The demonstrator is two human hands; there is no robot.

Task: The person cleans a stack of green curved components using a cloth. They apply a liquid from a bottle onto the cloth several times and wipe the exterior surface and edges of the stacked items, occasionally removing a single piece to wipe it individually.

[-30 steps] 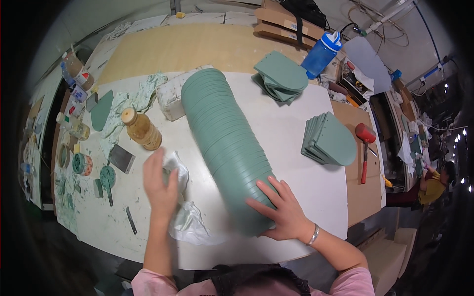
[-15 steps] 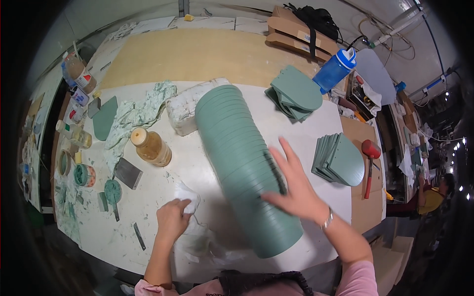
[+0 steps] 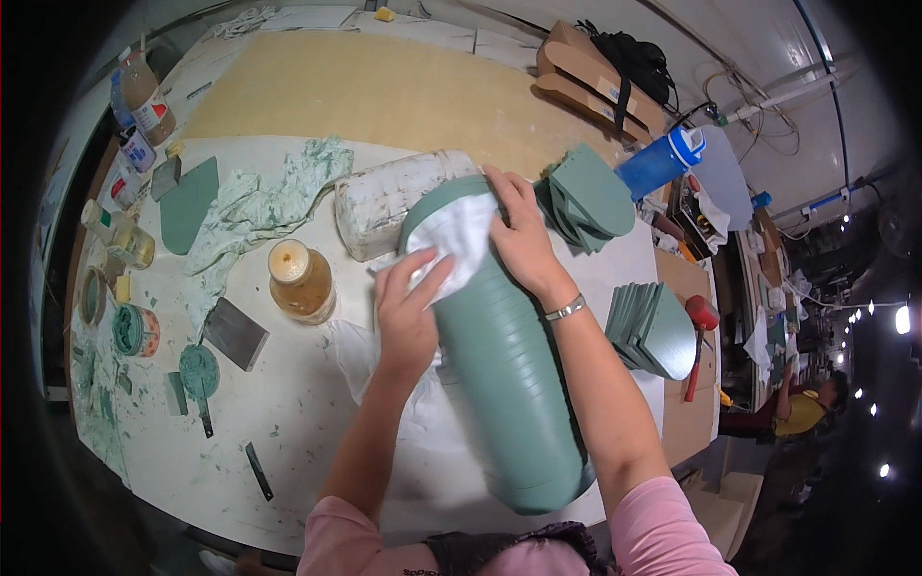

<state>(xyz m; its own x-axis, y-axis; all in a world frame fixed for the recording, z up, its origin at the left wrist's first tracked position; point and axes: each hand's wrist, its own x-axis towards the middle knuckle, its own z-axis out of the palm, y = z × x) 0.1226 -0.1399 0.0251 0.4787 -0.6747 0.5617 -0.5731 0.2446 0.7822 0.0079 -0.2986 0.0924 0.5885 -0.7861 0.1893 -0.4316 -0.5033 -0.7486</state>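
Note:
A long green rounded roll-like block point(image 3: 499, 374), lined crosswise like many thin panels set together, lies lengthwise before me. A white cloth point(image 3: 459, 235) is spread over its far left part, hanging down the left side. My left hand point(image 3: 411, 312) presses that cloth against the block, fingers bent and slightly apart. At the far right, my right hand point(image 3: 526, 240) wraps over the block's side, fingers reaching its far end, thumb on top beside the cloth. A white, stained wrapped block point(image 3: 384, 202) stands against the far left end. The undersides of both hands are hidden.
Left stand a jar of brown liquid point(image 3: 303, 283), a grey block point(image 3: 235, 333), a green-smeared scraper point(image 3: 200, 372) and a crumpled stained cloth point(image 3: 254, 221). Right are stacks of green panels point(image 3: 653, 331), a red mallet point(image 3: 701, 317) and a blue bottle point(image 3: 661, 165). A person works far right.
Both hands have moved away from me to the block's far end. The left brought the white cloth up from the table onto the block. The right came to rest on the block's side.

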